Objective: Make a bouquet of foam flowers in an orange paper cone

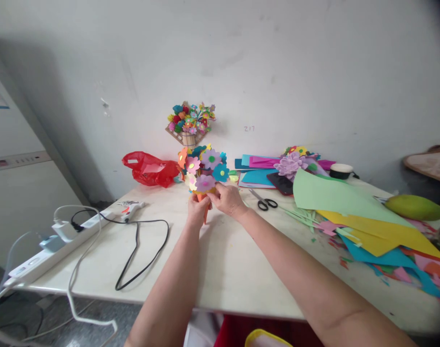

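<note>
A bouquet of colourful craft flowers (204, 169) stands upright over the middle of the white table (238, 270), with an orange piece (206, 216) at its base. My left hand (198, 210) is closed around the orange base just under the blooms. On the right side of the bouquet, my right hand (226, 198) pinches the lower edge below the purple flower; its fingertips are partly hidden by the flowers. Black-handled scissors (267, 204) lie to the right of my right hand. A white glue gun (133, 210) rests at the left with its black cable looped on the table.
At the left edge is a power strip (61, 250) with plugs and cords. A red plastic bag (151, 169) sits at the back. Coloured sheets (350, 202), scraps, a purple flower (291, 165) and a green fruit (414, 207) occupy the right.
</note>
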`<state>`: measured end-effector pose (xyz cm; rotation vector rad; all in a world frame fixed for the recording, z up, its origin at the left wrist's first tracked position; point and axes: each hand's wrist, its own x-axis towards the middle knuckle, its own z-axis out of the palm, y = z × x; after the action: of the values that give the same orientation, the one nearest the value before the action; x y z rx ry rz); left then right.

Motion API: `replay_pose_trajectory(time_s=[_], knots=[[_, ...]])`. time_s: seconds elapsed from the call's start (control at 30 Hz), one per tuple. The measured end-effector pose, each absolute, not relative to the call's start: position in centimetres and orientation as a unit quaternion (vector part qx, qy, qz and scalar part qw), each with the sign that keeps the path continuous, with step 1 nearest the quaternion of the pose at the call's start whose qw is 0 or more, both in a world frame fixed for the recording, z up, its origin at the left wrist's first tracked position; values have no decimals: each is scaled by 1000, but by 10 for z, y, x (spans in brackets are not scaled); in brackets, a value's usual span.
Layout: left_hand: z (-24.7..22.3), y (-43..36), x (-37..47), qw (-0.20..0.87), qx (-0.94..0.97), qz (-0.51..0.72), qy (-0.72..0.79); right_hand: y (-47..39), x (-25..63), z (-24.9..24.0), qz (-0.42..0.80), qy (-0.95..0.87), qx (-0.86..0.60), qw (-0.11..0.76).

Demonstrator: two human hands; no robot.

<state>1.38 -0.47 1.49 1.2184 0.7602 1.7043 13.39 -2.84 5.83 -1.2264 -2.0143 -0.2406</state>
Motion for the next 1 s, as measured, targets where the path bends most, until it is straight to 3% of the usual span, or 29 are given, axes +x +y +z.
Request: replay_pose_trajectory(time_s=[0.3,0.5,1.0], knots=[[13,2,10,414,457,711,338,-31,141,54,-247,-742,-391,485],[14,1,11,383,454,712,375,-34,140,63,-325,-758,-343,450],[19,-3,15,380,455,718,366,-29,136,59,-325,-775,-340,421]])
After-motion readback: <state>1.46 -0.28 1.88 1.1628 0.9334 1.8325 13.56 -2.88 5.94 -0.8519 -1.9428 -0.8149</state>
